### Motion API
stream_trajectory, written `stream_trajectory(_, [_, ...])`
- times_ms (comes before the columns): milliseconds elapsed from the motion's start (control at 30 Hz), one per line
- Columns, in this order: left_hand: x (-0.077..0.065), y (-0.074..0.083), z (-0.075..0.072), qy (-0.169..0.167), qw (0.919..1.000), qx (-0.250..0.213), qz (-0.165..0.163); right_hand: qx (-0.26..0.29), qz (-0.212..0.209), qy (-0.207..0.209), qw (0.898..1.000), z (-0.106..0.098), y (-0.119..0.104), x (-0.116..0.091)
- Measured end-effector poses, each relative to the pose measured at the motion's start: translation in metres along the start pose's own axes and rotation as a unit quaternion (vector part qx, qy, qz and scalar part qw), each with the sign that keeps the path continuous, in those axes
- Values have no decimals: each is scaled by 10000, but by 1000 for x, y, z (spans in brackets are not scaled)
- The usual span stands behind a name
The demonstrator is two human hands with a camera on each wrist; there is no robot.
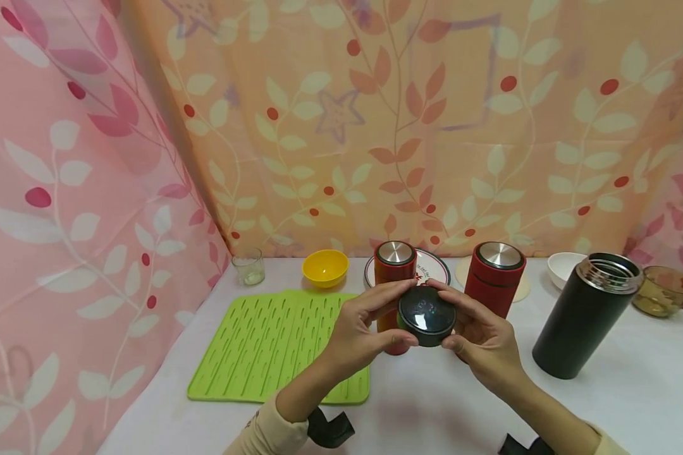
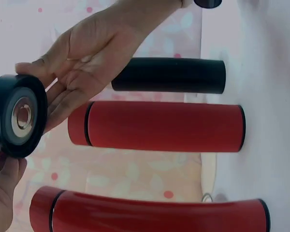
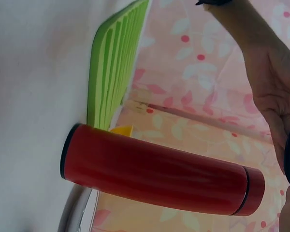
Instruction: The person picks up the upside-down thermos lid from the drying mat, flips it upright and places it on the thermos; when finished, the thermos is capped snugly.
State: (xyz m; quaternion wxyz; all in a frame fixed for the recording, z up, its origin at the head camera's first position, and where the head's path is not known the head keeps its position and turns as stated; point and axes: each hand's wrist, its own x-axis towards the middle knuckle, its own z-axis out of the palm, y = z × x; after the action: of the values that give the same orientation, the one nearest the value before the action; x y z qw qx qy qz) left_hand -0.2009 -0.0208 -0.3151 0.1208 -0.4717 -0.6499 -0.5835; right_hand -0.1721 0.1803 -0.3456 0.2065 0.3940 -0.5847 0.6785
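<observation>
Hands meet at the lower middle of the head view, above the white table [image 1: 632, 404], and together they hold a black flask lid [image 1: 427, 315]: the left hand [image 1: 357, 332] pinches its left edge with thumb below and fingers on top, and the right hand [image 1: 486, 338] curls round its right edge in the same way. The lid is lifted off the table and tilted, with its glossy top toward the camera; the left wrist view shows its underside [image 2: 20, 115] with a metal ring in the middle. The open black flask [image 1: 583, 316], which has no lid, stands well apart at the right of the frame. Just behind the hands stand two red flasks, the left one [image 1: 394, 265] on a round plate [image 1: 437, 268] and the right one [image 1: 494, 275] on a pale coaster; both have their steel caps on. I judge that the lid is being turned or inspected; to do this well, the fingertips should stay on the rim, the grip should be light and even, and the elbows should keep away from the red flasks, which could tip easily. At the left lies a green drying mat [image 1: 262, 344], with a yellow bowl [image 1: 325, 267] and a small glass [image 1: 248, 266] behind it.
</observation>
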Motion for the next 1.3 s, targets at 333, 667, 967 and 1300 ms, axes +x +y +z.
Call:
stream_trajectory(333, [4, 3, 8, -38, 9979, 634, 121, -257, -437, 24, 9987, -7, 2, -2])
stream_trajectory(667, [-1, 1, 15, 196, 9997, 156, -36, -553, -601, -113, 9966, -20, -3, -3])
stream_trajectory(967, [-3, 2, 13, 816, 9963, -36, -254, -574, -1594, 938, 9811, -66, -39, 7])
stream_trajectory(1300, [2, -2, 16, 995, 9944, -100, -327, -3780, -265, 2811, 8817, -133, -54, -28])
